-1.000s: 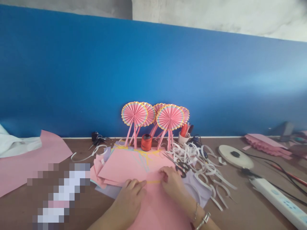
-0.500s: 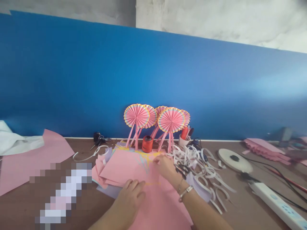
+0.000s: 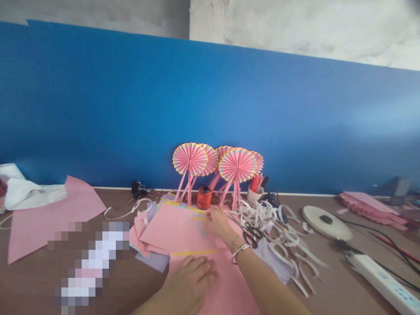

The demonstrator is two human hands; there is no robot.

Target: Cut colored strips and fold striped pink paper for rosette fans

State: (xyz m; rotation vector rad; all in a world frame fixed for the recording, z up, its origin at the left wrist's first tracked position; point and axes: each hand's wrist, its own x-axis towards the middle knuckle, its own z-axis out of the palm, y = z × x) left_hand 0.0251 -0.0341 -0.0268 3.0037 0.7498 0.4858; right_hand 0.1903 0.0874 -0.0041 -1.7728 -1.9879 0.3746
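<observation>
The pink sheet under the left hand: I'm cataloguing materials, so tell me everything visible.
The pink sheet looks like smooth paper or card, with a narrow yellow strip along its far edge. It lies roughly flat, its near end out of view. The left hand rests on it near the strip; other pink sheets lie just beyond.

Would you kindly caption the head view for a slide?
Left hand on pink paper, right hand beside thin coloured strips, pleated pink fans standing behind.

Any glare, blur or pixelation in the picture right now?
Head view: a pale sheen on the blue panel toward the right edge; a pixelated patch left of the left hand, hiding what lies there; fine detail on the right hand looks soft.
</observation>
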